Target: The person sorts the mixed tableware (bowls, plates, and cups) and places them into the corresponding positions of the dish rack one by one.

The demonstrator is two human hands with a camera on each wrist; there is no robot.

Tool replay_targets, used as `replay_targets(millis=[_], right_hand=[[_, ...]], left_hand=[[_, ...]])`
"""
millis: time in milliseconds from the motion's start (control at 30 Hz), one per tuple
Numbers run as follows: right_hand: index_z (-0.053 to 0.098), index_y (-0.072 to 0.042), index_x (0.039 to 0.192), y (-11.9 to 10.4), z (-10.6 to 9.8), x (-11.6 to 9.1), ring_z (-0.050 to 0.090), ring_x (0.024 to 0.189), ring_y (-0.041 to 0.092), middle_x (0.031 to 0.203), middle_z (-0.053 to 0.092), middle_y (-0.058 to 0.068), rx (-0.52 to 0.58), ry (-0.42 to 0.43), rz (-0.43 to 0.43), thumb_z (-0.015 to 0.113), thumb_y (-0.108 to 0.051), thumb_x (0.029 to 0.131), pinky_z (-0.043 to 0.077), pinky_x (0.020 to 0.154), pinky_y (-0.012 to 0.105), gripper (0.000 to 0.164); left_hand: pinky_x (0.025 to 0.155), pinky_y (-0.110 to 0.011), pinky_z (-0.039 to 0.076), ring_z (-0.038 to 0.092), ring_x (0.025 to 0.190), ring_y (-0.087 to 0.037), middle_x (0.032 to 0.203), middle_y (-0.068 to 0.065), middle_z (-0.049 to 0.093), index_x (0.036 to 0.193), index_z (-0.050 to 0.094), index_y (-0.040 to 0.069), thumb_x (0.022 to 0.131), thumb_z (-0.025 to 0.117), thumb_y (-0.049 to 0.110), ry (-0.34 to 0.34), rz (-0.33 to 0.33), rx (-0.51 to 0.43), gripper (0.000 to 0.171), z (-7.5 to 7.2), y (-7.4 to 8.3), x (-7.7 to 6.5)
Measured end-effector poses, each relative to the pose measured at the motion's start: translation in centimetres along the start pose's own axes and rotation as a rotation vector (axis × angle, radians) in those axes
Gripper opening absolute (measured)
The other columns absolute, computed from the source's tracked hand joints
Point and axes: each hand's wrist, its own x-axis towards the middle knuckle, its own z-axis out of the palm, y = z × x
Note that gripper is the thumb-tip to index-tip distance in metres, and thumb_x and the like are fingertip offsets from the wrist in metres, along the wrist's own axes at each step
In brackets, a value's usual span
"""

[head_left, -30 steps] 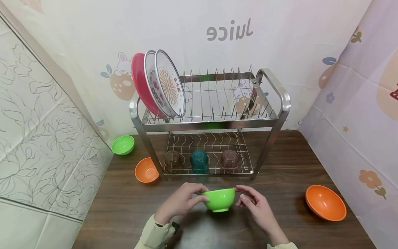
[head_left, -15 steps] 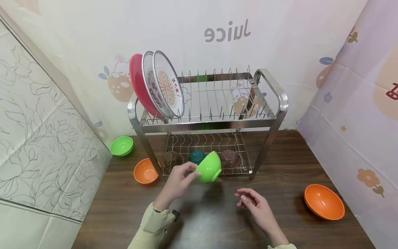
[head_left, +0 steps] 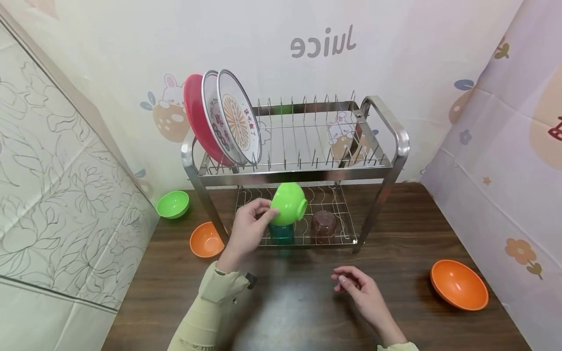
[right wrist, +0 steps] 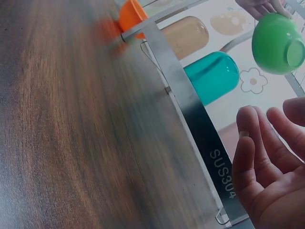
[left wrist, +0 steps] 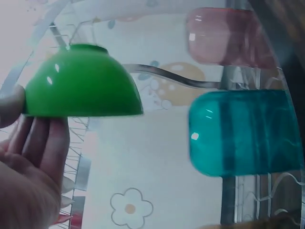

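Note:
My left hand [head_left: 247,229] pinches a small green bowl [head_left: 289,202] by its rim, thumb on the outside. The bowl is tipped with its foot turned to the right, in front of the two-tier metal dish rack [head_left: 298,178] and below its upper rail. Behind the bowl, a teal glass [head_left: 282,235] stands upside down on the lower tier, with a pinkish glass [head_left: 324,227] to its right. A brownish glass [right wrist: 186,37] shows in the right wrist view, but my left hand hides it in the head view. My right hand [head_left: 359,291] holds nothing, fingers loosely bent above the table.
One red and two white patterned plates [head_left: 239,122] lean at the left of the upper tier. Another green bowl [head_left: 173,204] and an orange bowl [head_left: 207,240] stand left of the rack. A larger orange bowl [head_left: 459,284] sits on the wooden table [head_left: 307,321] at right.
My left hand has carried the green bowl from the table's front up and forward to the rack, tipping it over. My right hand has come away from the bowl and stayed back.

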Motion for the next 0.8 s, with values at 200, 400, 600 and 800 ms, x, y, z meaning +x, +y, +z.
replay_targets(millis=[200,400,600,800], right_hand=[[0.063,0.004,0.113,-0.2,0.3,0.2,0.068,0.077,0.021,0.099,0.071,0.012,-0.033,-0.002,0.025,0.056,-0.007,0.101,0.056,0.071,0.034,0.018],[0.063,0.006,0.113,-0.4,0.5,0.2,0.068,0.076,0.021,0.099,0.07,0.02,-0.027,0.007,0.026,0.057,-0.005,0.101,0.055,0.07,0.032,0.018],[0.062,0.006,0.114,-0.2,0.6,0.3,0.067,0.076,0.021,0.098,0.071,0.014,-0.014,-0.015,-0.006,0.056,-0.004,0.101,0.055,0.069,0.032,0.018],[0.063,0.006,0.112,-0.1,0.7,0.3,0.068,0.075,0.022,0.097,0.071,0.013,-0.018,-0.007,-0.006,0.056,-0.004,0.1,0.055,0.068,0.032,0.017]], left_hand=[[0.075,-0.03,0.054,0.06,0.077,-0.018,0.092,-0.013,0.074,0.108,0.069,-0.003,0.095,0.069,0.015,0.094,-0.131,-0.068,0.022,-0.7,0.4,2.5],[0.081,-0.035,0.057,0.065,0.09,-0.022,0.104,-0.018,0.071,0.117,0.063,-0.007,0.098,0.065,0.014,0.126,-0.263,-0.156,0.028,-0.9,0.4,4.6],[0.089,-0.044,0.054,0.063,0.107,-0.028,0.123,-0.017,0.061,0.131,0.055,0.0,0.098,0.059,0.001,0.185,-0.252,-0.27,0.033,-0.8,0.5,6.4],[0.077,-0.032,0.051,0.054,0.088,-0.014,0.105,-0.005,0.059,0.12,0.06,-0.002,0.095,0.065,0.003,0.251,-0.271,-0.18,0.026,-1.2,0.3,8.9]])
